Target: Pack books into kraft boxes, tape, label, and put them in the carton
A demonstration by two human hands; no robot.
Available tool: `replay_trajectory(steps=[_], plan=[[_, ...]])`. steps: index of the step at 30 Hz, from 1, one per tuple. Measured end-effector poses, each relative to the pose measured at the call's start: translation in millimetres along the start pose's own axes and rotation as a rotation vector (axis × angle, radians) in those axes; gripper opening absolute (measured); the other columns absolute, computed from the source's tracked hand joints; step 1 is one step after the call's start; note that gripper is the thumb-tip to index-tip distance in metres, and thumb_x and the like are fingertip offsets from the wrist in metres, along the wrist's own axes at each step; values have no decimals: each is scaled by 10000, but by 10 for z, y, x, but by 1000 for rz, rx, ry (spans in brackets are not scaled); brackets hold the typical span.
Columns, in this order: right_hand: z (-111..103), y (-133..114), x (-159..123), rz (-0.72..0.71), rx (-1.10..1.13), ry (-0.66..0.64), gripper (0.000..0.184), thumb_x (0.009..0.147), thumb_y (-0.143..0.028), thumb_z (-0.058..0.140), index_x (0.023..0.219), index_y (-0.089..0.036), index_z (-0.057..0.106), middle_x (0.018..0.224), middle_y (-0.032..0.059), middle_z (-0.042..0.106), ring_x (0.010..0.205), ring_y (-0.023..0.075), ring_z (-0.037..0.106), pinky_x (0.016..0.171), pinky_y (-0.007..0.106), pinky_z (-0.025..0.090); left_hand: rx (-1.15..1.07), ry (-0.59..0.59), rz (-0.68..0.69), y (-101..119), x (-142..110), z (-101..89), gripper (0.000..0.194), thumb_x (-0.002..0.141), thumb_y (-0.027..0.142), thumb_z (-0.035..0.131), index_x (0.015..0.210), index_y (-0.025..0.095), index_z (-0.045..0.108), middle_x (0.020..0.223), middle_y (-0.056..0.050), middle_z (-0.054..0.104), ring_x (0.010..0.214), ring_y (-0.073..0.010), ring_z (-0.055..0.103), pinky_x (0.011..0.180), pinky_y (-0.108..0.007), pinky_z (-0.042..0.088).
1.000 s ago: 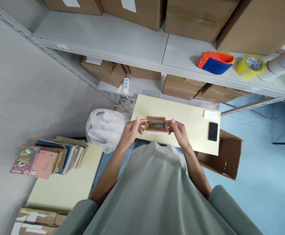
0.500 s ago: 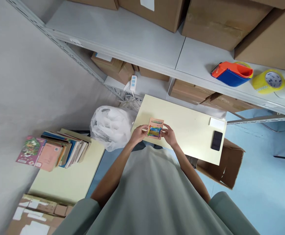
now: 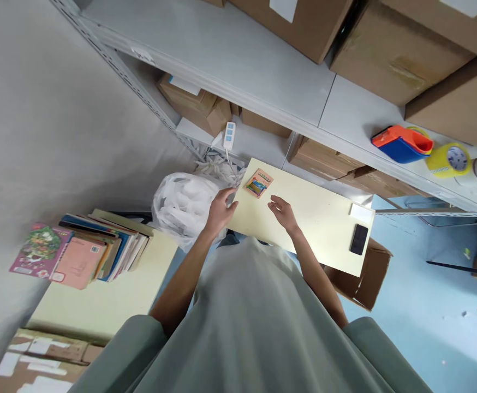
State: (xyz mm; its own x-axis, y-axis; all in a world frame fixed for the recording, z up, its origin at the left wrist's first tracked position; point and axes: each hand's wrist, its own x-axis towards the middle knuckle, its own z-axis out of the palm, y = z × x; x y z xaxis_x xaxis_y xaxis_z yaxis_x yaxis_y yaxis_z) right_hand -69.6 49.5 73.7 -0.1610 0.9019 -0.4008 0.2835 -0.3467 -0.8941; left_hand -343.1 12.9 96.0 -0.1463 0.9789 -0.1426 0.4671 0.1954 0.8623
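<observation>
A small booklet point(image 3: 258, 183) with a pink cover and a colourful picture lies flat near the left end of the pale yellow table point(image 3: 299, 218). My left hand point(image 3: 221, 210) is over the table's left edge, thumb and fingers apart, holding nothing. To the booklet's lower right, my right hand point(image 3: 282, 213) hovers above the tabletop with its fingers apart and nothing in them. Neither hand touches the booklet. At the table's right end lie a black phone point(image 3: 359, 239) and a white rectangular item point(image 3: 362, 213).
A fanned stack of books point(image 3: 107, 245) rests on a second table at left. Beside it stands a white plastic bag point(image 3: 185, 207). Shelves ahead hold cardboard boxes point(image 3: 402, 52), a tape dispenser point(image 3: 403, 144) and a tape roll point(image 3: 449, 160). An open carton point(image 3: 369, 278) sits on the floor.
Both hands have let go of the booklet, which now lies farther forward on the table. My hands have moved apart from it. The view has shifted and turned slightly.
</observation>
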Motion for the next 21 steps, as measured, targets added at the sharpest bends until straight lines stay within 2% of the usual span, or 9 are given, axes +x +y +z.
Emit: replay_trajectory(steps=[4,7,10,13,17,21], plan=[[186,-19,-56,38,-52,-62,547,871,-623,836,1266,-248,785,1400,142,798,1273,340,784,1161,553,608,223,1,-47,-434,-82,-323,508,918,207,663,1426,212,688,1542,-162,673,1491,-366,582,1284,-564,452],[336,-67,-61,63,-64,-92,527,862,-620,830,1239,-254,789,1329,123,829,1255,321,791,1143,537,619,407,-30,-130,-814,-110,-608,554,932,206,621,1482,144,641,1599,-216,611,1545,-394,511,1323,-578,373],[478,-143,-54,60,-74,-101,505,862,-612,821,1221,-259,790,1273,112,846,1226,301,802,1135,517,621,560,-163,-237,-1150,-118,-863,629,888,189,624,1508,82,607,1624,-265,558,1543,-434,478,1268,-572,414],[605,-220,-65,59,-79,-96,491,862,-602,812,1212,-258,786,1231,105,857,1210,289,806,1136,505,614,657,-311,-301,-1393,-121,-1027,632,832,113,609,1463,87,642,1529,-262,613,1440,-433,552,1161,-523,491],[754,-295,-113,79,-85,-82,476,860,-596,799,1191,-255,786,1181,95,864,1188,287,811,1123,504,618,653,-340,-362,-1600,-125,-1132,512,926,86,537,1417,94,682,1382,-249,691,1247,-382,681,1036,-448,547],[901,-354,-165,92,-66,-92,452,857,-573,812,1173,-252,783,1177,101,863,1170,286,819,1096,492,638,625,-358,-358,-1713,-123,-1233,399,998,125,493,1303,117,750,1272,-217,766,1215,-355,716,1051,-431,542]])
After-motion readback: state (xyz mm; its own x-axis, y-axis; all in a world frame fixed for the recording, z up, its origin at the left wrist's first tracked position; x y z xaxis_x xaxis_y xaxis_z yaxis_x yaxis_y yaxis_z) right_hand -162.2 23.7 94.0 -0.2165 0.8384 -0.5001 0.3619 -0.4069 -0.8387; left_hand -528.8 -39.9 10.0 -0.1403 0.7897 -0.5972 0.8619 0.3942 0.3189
